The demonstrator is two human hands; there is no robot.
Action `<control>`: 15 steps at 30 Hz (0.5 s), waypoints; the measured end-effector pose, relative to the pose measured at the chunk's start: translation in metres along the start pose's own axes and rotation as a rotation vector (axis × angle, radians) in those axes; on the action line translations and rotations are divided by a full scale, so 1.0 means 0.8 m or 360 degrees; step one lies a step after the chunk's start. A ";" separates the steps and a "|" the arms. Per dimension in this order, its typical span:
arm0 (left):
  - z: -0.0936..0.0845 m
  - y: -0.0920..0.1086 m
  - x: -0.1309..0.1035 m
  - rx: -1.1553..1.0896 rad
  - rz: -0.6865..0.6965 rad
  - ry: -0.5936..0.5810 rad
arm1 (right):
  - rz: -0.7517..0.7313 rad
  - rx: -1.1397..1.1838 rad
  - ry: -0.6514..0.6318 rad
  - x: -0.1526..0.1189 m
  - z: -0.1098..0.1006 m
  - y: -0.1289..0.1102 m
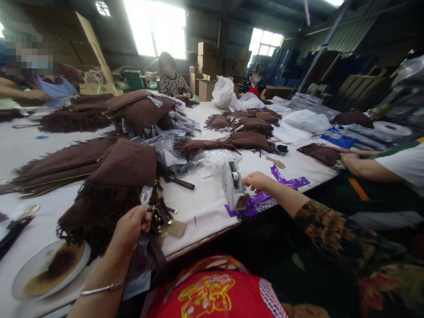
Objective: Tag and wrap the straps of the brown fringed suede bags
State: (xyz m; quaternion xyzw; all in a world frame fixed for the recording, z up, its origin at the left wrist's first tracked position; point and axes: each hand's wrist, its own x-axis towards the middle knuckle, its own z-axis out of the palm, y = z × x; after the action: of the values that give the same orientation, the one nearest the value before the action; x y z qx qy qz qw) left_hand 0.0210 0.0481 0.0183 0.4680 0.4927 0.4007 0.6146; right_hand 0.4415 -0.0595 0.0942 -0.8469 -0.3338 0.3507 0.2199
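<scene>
My left hand (132, 223) is closed round a clear plastic bag (145, 196). A crumpled end pokes up above the fingers, and more plastic hangs below the wrist. Beside it lie stacked brown fringed suede handbags (122, 163), with dark straps, metal fittings and a cardboard tag (177, 228) at the near side. My right hand (260, 182) is at the right side of a grey tape dispenser (234, 185), its fingers curled and pinched together. Whether tape is between those fingertips is too small to tell. Under the dispenser lies purple printed plastic (261, 202).
A white plate (20, 282) with a brown stain sits at the near left. More fringed bags (251, 121) and white plastic bags (306, 120) cover the far table. At right, a co-worker's hand (344, 157) rests on a brown piece. Two people sit across; another is at left.
</scene>
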 end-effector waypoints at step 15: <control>-0.004 0.001 -0.002 -0.0129 0.0031 -0.0057 | -0.0094 0.1040 0.0491 -0.080 0.055 0.025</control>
State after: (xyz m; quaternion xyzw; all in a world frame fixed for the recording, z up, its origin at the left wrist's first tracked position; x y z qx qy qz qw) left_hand 0.0176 0.0474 0.0193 0.4547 0.4604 0.4177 0.6378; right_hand 0.3833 -0.1129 0.0823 -0.7648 -0.1912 0.3006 0.5368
